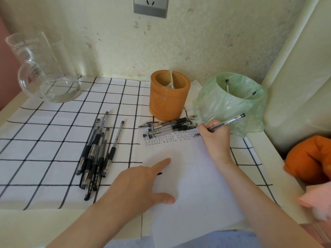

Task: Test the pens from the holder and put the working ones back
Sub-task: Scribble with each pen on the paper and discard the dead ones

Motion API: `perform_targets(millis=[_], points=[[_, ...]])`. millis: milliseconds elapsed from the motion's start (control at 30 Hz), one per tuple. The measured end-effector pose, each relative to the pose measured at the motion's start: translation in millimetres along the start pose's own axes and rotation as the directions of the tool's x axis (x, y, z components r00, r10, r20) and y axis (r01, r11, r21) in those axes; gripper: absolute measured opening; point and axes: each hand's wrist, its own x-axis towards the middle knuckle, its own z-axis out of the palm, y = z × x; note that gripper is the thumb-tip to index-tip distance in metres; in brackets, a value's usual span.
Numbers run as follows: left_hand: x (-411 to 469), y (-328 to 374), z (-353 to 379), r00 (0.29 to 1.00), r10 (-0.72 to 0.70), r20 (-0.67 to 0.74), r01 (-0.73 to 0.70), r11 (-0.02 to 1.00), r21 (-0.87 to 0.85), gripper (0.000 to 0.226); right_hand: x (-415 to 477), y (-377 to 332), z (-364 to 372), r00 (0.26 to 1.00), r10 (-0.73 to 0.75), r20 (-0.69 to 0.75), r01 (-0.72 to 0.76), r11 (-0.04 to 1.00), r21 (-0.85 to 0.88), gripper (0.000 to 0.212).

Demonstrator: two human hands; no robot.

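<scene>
Our right hand [215, 138] grips a pen [227, 122], fingers curled round it, its tip on the paper [193, 176] beside rows of small marks. Our left hand [141, 185] rests on the sheet, forefinger and thumb stretched out, holding nothing. The holder [169, 97] stands behind a small pile of pens [170, 127]. A bigger pile [96, 154] lies on the checked cloth [44, 140] left of the paper. A green-bagged bin [232, 102] sits to the right.
</scene>
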Motion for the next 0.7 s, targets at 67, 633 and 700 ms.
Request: perform_targets(millis=[67, 633, 700], points=[[0.1, 0.0, 0.0, 1.0, 0.002, -0.004, -0.002, 1.0, 0.002, 0.087, 0.0, 0.6, 0.1, 1.0, -0.003, 0.005, 0.003, 1.0, 0.009, 0.036], [1.7, -1.0, 1.5, 1.0, 0.018, -0.011, -0.018, 1.0, 0.01, 0.087, 0.0, 2.8, 1.6, 0.998, -0.06, 0.03, 0.061, 0.998, -0.028, 0.04], [1.1, -1.1, 1.6, 1.0, 0.021, -0.013, -0.021, 1.0, 0.012, 0.088, -0.1, 2.8, 2.1, 0.998, -0.067, 0.022, 0.068, 0.997, -0.023, 0.041]])
